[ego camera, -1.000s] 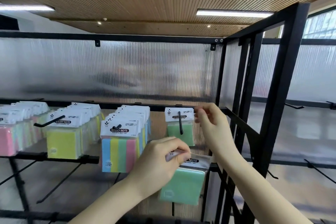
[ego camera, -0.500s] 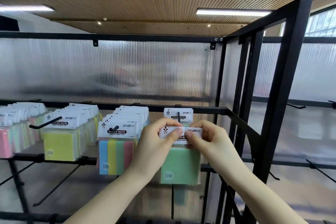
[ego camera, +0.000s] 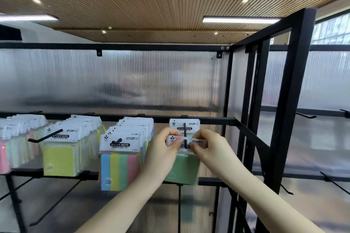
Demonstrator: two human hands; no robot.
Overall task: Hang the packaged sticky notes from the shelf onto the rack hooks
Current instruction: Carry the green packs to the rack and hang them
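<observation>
Behind ribbed panels, on the black rack (ego camera: 289, 100), the left hand (ego camera: 161, 154) and right hand (ego camera: 210, 149) fingers pinch a green sticky-note pack (ego camera: 182, 170) on the hook (ego camera: 185, 136).

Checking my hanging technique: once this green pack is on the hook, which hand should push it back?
Probably the right hand: it pinches the green pack header right beside the hook, as the left hand does.

1. The left hand (ego camera: 161, 149) and right hand (ego camera: 208, 147) cover parts of the green pack's (ego camera: 184, 170) white card.
2. The pink packs (ego camera: 4, 155) are cut off by the left edge.
3. The small print on the striped pack (ego camera: 120, 168) is too tiny to read.
</observation>
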